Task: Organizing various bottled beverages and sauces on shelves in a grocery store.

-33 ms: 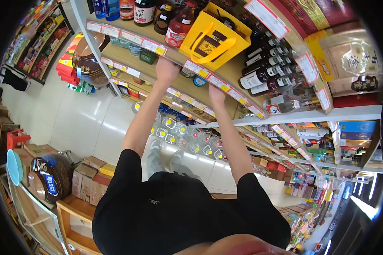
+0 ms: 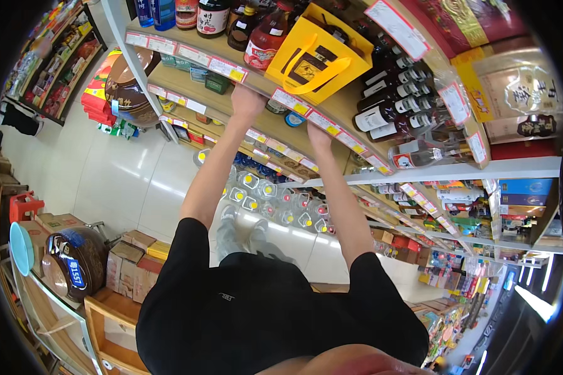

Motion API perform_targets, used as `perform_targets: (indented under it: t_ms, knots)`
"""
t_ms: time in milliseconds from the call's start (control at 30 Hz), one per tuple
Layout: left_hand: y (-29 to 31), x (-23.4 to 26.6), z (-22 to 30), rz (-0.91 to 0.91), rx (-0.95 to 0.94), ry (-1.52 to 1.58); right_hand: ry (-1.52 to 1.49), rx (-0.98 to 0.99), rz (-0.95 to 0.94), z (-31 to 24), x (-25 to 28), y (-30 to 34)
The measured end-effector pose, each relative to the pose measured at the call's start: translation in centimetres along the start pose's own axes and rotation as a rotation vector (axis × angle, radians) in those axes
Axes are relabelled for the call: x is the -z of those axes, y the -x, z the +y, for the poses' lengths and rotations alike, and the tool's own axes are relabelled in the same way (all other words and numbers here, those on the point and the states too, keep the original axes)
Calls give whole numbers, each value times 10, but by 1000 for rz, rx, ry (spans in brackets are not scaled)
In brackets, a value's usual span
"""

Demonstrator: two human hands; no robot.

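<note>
Both my arms reach into the wooden shelf level beneath a row of price tags. My left hand (image 2: 248, 101) is beside a dark green box (image 2: 217, 82); the shelf above covers its fingers. Between my hands stand a jar with a blue lid (image 2: 294, 119) and a dark-lidded jar (image 2: 275, 106). My right hand (image 2: 319, 135) is to the right of the blue lid, its fingers also hidden under the shelf edge. Whether either hand holds something cannot be seen. On the shelf above are a yellow gift bag (image 2: 319, 56) and a red bottle (image 2: 267, 39).
Dark bottles (image 2: 388, 114) lie stacked on the upper shelf at right, near a clear bottle (image 2: 428, 154). Large clear jugs (image 2: 267, 189) stand on the floor by my feet. Behind me at left are a big brown jar (image 2: 75, 259), cardboard boxes (image 2: 126, 265) and a wooden frame (image 2: 116, 319).
</note>
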State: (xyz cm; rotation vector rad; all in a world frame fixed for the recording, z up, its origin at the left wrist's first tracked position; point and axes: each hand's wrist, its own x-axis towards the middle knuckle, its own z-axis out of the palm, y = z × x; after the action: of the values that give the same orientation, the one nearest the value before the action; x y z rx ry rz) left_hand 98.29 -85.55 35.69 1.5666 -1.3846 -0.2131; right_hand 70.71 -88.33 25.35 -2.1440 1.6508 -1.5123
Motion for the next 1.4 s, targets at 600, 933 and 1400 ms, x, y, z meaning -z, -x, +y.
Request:
perform_targets:
  t_ms: [600, 933, 1400]
  knots:
    - [21, 63, -22, -283, -124, -147, 13, -413, -393, -119, 72, 11]
    - [129, 140, 25, -40, -358, -12, -319, -688, -177, -198, 228, 131]
    - [350, 16, 205, -814, -388, 35, -227, -832, -172, -55, 433, 243]
